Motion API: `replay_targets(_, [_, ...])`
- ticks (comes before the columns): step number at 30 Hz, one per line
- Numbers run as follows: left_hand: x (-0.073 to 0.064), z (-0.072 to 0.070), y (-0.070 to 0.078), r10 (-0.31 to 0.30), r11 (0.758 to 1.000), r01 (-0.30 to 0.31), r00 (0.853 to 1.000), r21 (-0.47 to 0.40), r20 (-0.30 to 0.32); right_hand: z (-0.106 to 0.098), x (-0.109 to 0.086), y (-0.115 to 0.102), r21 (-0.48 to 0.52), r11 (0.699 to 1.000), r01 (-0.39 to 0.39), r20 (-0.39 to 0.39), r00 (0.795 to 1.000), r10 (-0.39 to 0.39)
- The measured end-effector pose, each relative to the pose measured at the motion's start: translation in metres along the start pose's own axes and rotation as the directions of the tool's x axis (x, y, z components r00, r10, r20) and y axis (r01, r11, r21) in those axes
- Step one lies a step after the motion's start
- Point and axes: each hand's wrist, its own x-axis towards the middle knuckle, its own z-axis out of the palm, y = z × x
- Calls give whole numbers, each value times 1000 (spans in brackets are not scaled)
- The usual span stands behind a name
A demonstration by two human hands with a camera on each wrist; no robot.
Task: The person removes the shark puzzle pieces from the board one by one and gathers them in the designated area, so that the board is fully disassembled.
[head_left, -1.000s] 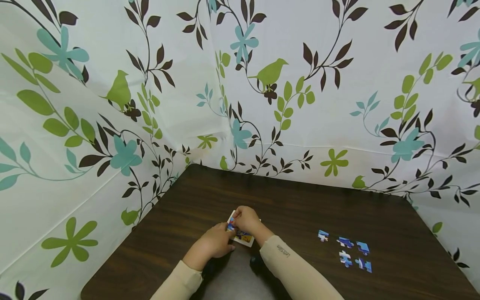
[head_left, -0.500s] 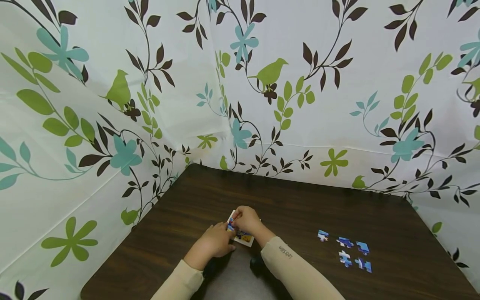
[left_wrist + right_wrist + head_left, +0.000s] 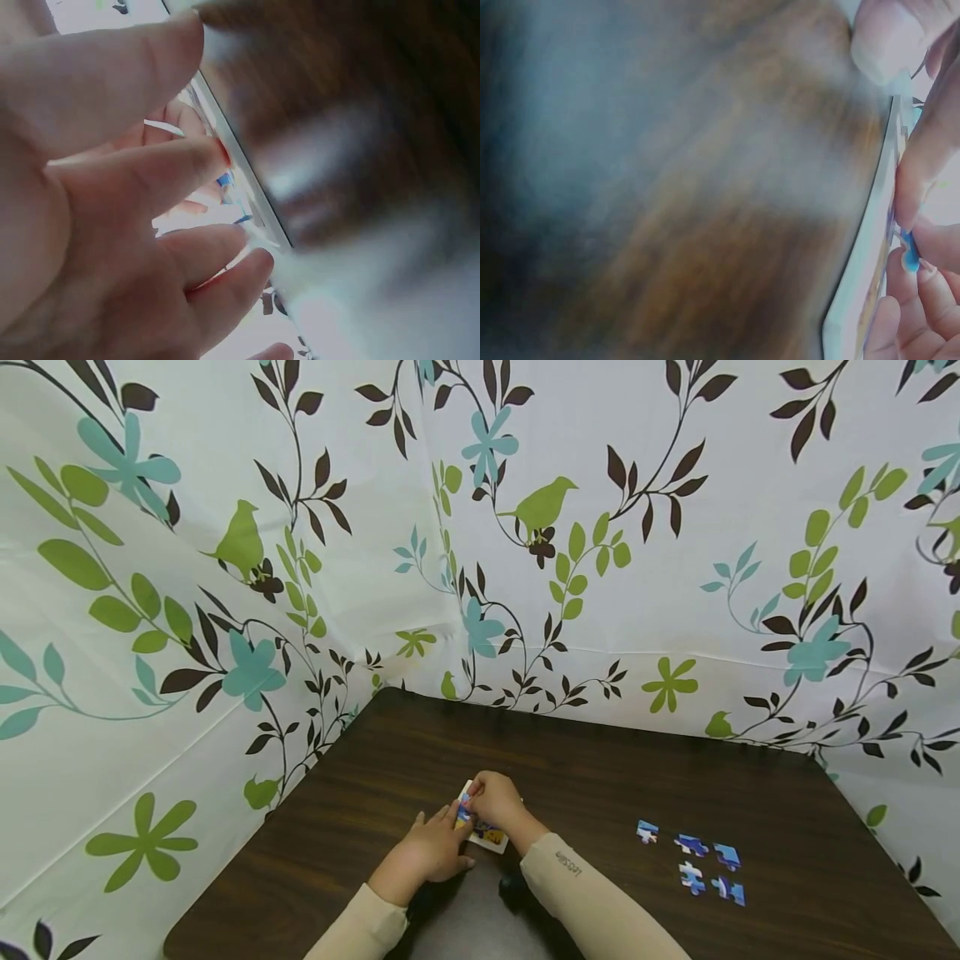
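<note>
A small white-bordered jigsaw puzzle board with a colourful picture lies on the dark table, partly covered by both hands. My right hand bends over its upper part, fingertips pinching a blue puzzle piece close against the board's face. At the board's left side is my left hand, its fingers extended and spread. The left index fingertip touches the board, while the thumb rests near the lower edge. In the left wrist view, the right fingers show behind the left ones.
Several loose blue-and-white puzzle pieces lie on the table to the right. A patterned cloth hangs behind the table and along its left side. Dark, partly hidden objects show beneath the wrists.
My left fingers have spread and straightened somewhat, with the hand shifting slightly at the board's left side. The right hand stays nearly still over the board; the loose pieces have not moved.
</note>
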Motion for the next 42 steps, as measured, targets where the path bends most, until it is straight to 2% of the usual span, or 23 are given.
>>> replay_targets(13, [-8,5,7,20,999,-18,999,51,-40,0,2,1,-33,999,-12,-13,1000,12])
replay_targets(17, [-7,5,8,26,998,-23,999,60,-44,-5,-1,-1,-10,1000,-11,8,1000,11])
replay_targets(22, [-6,6,8,29,999,-27,999,45,-43,-19,-3,-3,57,997,50,13,999,-51])
replay_targets(26, [-7,6,7,25,999,-23,998,27,-53,-41,-4,-2,114,990,84,-9,996,-84])
replay_targets(31, [-7,7,8,23,1000,-22,998,15,-61,-80,-14,13,173,985,22,-37,999,-16])
replay_targets(37, [-7,6,9,15,1000,-15,998,-1,-57,-134,-39,50,173,983,-56,-41,997,64])
replay_targets(42, [-7,5,8,19,1000,-20,998,-12,-63,-169,-69,88,146,981,-130,-22,991,135])
